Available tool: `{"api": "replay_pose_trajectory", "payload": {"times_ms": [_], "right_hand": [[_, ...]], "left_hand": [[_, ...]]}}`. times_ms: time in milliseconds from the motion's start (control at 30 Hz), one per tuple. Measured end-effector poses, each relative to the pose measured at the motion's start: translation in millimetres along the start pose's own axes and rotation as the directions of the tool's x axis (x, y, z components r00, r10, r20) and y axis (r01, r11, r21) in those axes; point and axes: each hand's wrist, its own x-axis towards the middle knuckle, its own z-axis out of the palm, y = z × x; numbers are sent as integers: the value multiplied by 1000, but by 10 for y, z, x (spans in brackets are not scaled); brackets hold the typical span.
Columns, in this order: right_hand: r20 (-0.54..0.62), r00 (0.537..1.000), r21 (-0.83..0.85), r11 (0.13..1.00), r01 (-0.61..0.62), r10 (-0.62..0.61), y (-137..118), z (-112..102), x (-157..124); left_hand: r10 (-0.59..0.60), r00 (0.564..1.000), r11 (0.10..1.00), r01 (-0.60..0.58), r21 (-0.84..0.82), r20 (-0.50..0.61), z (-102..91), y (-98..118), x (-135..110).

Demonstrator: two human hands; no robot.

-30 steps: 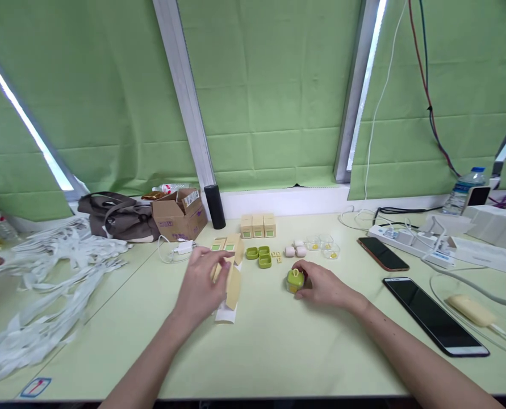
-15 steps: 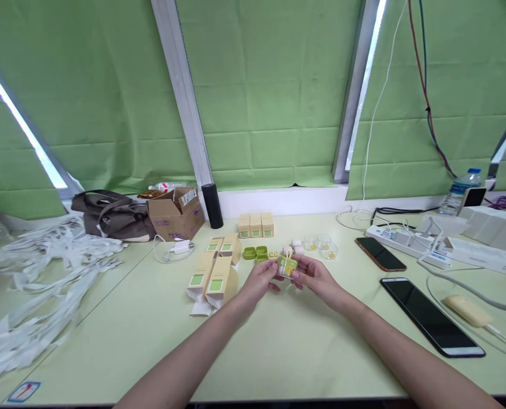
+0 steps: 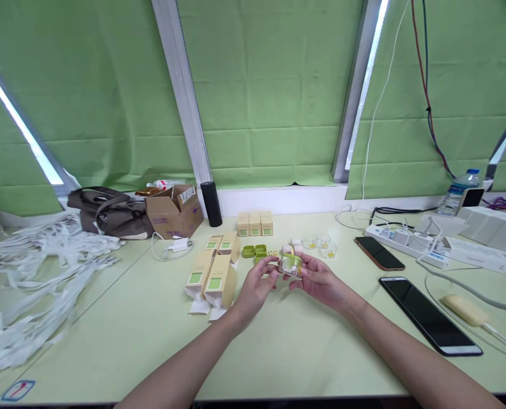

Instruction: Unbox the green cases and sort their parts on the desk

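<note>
My left hand (image 3: 256, 285) and my right hand (image 3: 321, 281) meet above the table's middle, both closed on a small clear case with a green lid (image 3: 290, 263). The case is lifted off the table and tilted. Just behind it lie several green case halves (image 3: 255, 251), small pinkish pieces (image 3: 287, 249) and clear cups with yellow bits (image 3: 323, 245). To the left of my left hand lie several flat tan cartons with green labels (image 3: 213, 274). Three upright tan boxes (image 3: 255, 224) stand in a row further back.
Two phones (image 3: 430, 314) (image 3: 379, 253) lie on the right, with a power strip and cables (image 3: 410, 241) behind them. A brown bag (image 3: 110, 211), an open cardboard box (image 3: 174, 210) and a black cylinder (image 3: 211, 204) stand at the back left. White strips (image 3: 35, 272) pile at the left.
My left hand left the tan cartons and came across to the green-lidded case. My right hand lifted that case off the table, and both hands now hold it, turned to show its clear body.
</note>
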Motion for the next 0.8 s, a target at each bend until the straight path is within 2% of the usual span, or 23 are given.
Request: {"api": "replay_pose_trajectory", "payload": {"times_ms": [133,267,367,467,533,600,700,800], "right_hand": [[-73,997,-73,997,34,-39,45,19,3],[-171,976,-235,968,91,-133,128,26,37],[-217,926,-495,853,167,-307,200,38,42],[-96,872,-738,623,262,-480,252,62,3],[33,841,-814,474,337,-540,272,76,-34],[133,812,-845,362,393,-569,281,86,-63],[204,785,-853,287,436,-585,274,97,-80],[205,783,-842,302,447,-587,246,106,-78]], "left_hand": [[39,996,997,-34,68,-83,-23,39,4],[47,996,998,-43,51,-74,-27,-9,29],[-14,1000,1000,14,-28,-11,3,-53,24],[-66,997,991,70,-113,44,53,-61,-8],[-61,997,986,68,-152,45,77,-56,-26],[-46,999,982,50,-183,29,85,-54,-33],[-16,1000,979,17,-205,4,75,-61,-27],[35,999,986,-40,-160,-35,60,-54,-29]]}}
